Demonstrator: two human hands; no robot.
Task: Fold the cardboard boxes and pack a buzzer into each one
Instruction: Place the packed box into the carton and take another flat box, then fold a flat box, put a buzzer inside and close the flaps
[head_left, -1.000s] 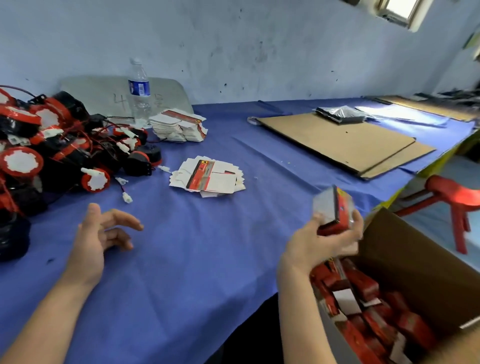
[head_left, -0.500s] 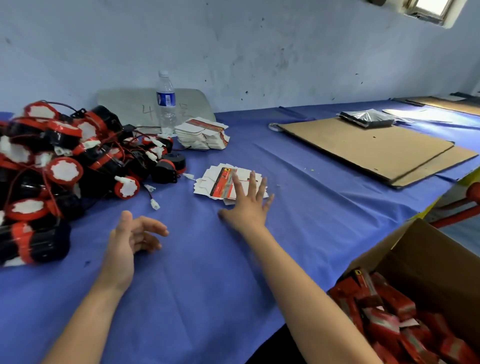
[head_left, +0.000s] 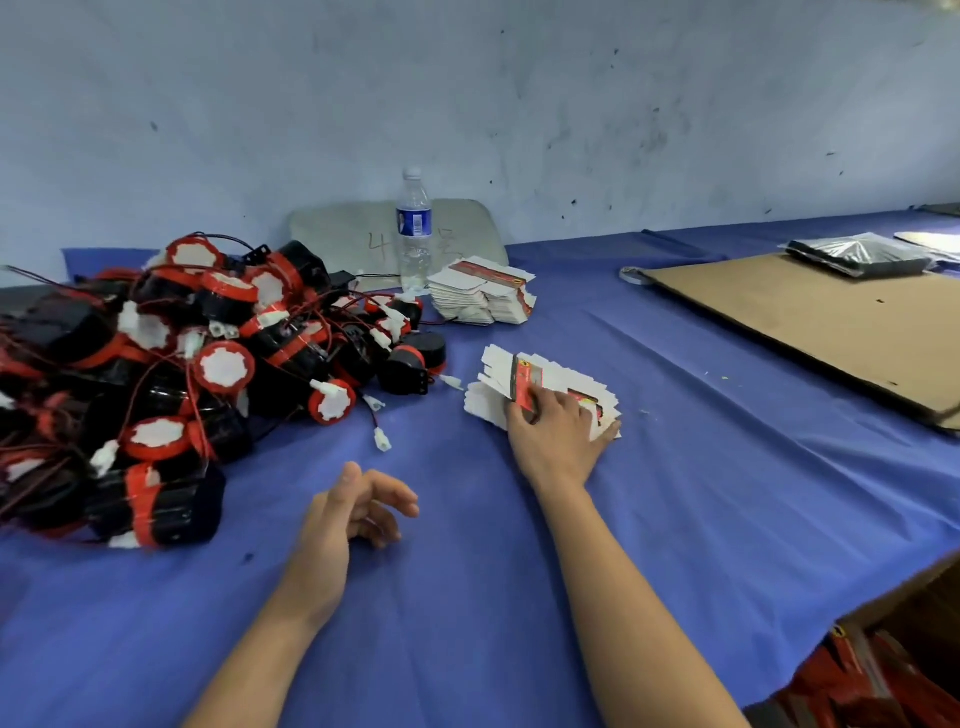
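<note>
Bare, scuffed wall (head_left: 467, 104) backs a long bench (head_left: 727, 509) covered in blue cloth. Flat cardboard sheets (head_left: 810, 322) lie towards the bench's right end. A heap of black-and-red buzzers (head_left: 182, 374) with trailing wires occupies the left end, none of them boxed. At the near right corner an open carton (head_left: 914, 613) holds packed red boxes (head_left: 852, 675).

Mid-bench lies a loose stack of flat box blanks (head_left: 566, 376), just right of the heap. The right hand (head_left: 558, 431) lies palm down on it, fingers spread and pressing, thumb against the red-printed top blank.

The left hand (head_left: 337, 514) rests on its edge on the cloth near the front edge, fingers loosely curled, holding nothing.

A tidier stack of blanks (head_left: 483, 296) sits near the back edge, beside a water bottle (head_left: 414, 228) standing upright.
</note>
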